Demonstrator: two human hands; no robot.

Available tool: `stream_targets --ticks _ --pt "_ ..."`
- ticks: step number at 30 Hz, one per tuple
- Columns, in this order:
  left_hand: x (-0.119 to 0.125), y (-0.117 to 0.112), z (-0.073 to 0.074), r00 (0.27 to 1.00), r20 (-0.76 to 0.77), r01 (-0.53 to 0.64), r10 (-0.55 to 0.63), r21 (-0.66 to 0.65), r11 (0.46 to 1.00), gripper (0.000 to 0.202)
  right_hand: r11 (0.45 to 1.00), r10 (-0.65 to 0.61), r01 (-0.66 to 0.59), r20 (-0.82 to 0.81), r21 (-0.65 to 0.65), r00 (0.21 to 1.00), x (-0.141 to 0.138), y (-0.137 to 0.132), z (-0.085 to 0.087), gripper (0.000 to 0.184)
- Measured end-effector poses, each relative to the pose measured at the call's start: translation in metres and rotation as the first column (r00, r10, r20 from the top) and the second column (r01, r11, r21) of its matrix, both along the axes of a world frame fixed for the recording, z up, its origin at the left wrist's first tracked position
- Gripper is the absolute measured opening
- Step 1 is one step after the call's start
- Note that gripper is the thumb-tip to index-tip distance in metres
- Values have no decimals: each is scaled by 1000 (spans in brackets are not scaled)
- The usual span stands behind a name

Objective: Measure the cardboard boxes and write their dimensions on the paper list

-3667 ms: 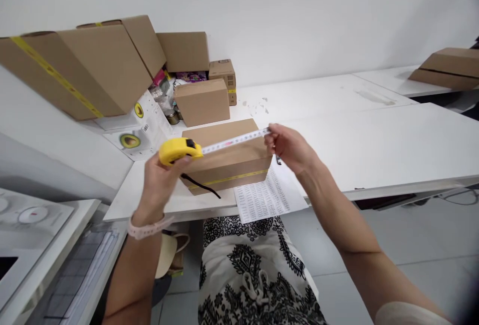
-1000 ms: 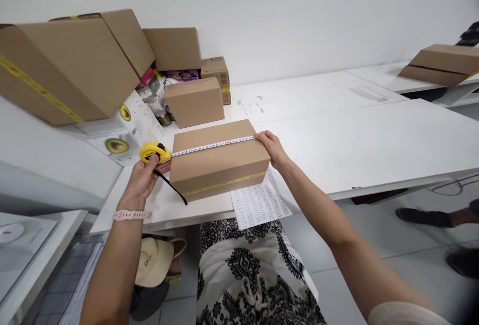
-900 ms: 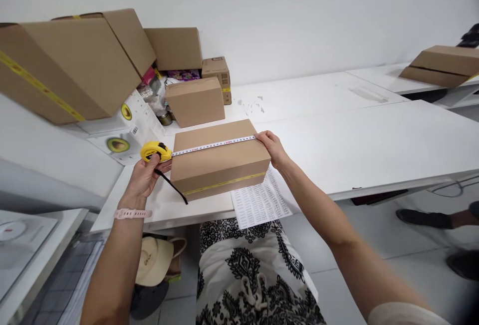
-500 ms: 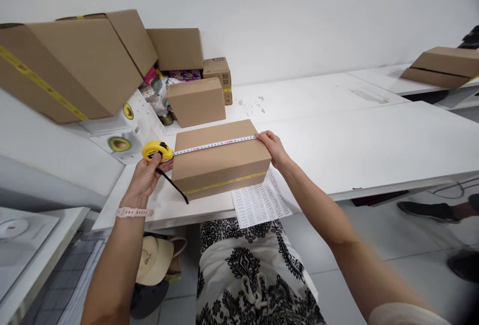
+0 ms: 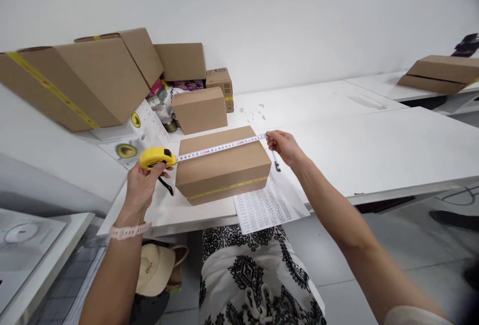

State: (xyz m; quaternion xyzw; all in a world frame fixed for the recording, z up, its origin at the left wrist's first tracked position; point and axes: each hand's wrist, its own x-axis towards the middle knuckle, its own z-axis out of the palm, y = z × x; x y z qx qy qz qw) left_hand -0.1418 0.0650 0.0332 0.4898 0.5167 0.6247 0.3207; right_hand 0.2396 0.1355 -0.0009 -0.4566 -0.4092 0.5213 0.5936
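Observation:
A brown cardboard box with yellow tape along its near side sits in front of me on the white table. My left hand is closed round the yellow case of a tape measure, just off the box's left end, its black strap hanging down. The white blade stretches above the box top to my right hand, which pinches the blade's end past the box's right edge. A printed sheet lies partly under the box. Beside it, below my right hand, is a pen.
Stacked cartons, a smaller box and packaged goods stand at the back left. Another brown box lies at the far right. Below the table's left part hangs a cream cap. A person's shoe shows at right.
My right hand has moved right, off the box's edge, with the blade's end, and more blade is out. The case in my left hand sits slightly farther from the box. The pen now shows.

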Motion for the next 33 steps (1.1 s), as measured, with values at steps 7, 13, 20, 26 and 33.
stream_targets --ticks 7,13,20,26,33 --pt "66 -111 -10 926 173 352 -337 -69 933 71 979 170 -166 -24 118 985 -5 20 60 28" --pt "138 -131 -33 587 560 739 -585 -74 670 54 898 414 -437 248 45 876 -68 50 59 26" --pt "176 -86 -60 845 423 377 -327 -36 926 31 887 417 -449 225 111 880 -97 48 33 32" --pt "201 -52 -103 972 185 153 -148 -15 988 55 833 164 -329 369 445 915 -76 13 46 40" --pt "212 -44 -96 950 155 286 -272 -75 955 44 644 -31 -385 526 661 850 -51 -44 95 35"
